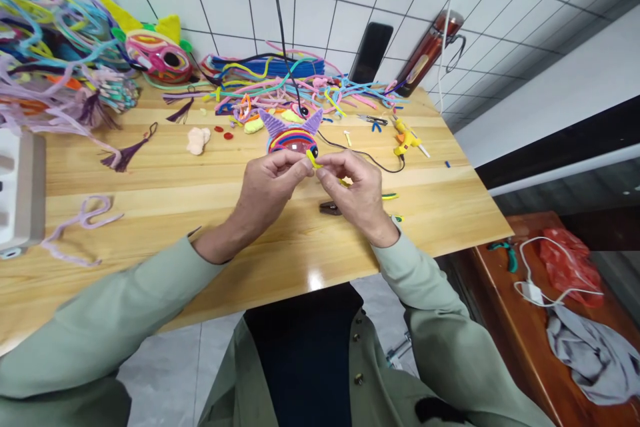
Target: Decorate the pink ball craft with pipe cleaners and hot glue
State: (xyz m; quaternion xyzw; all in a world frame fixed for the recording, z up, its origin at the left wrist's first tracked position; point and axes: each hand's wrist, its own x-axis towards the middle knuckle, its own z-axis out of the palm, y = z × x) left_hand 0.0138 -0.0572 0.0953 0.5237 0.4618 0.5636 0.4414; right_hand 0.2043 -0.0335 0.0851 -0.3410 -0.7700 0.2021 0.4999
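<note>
Between my fingertips is a short yellow fuzzy strip (313,159). My left hand (270,187) pinches it from the left, thumb against forefinger. My right hand (354,190) pinches it from the right. Just beyond my hands, a round striped piece (293,140) with two purple pointed ears and a dark eye stands on the wooden table (280,247). Dark-jawed pliers (330,208) with green and yellow handles lie partly under my right hand.
Pipe cleaners (295,70) pile along the wall. A finished-looking pink head (160,57) sits back left. Also present are a glue gun (407,139), snips (375,121), a phone (371,52), a thermos (431,53) and a lilac pipe cleaner (83,220).
</note>
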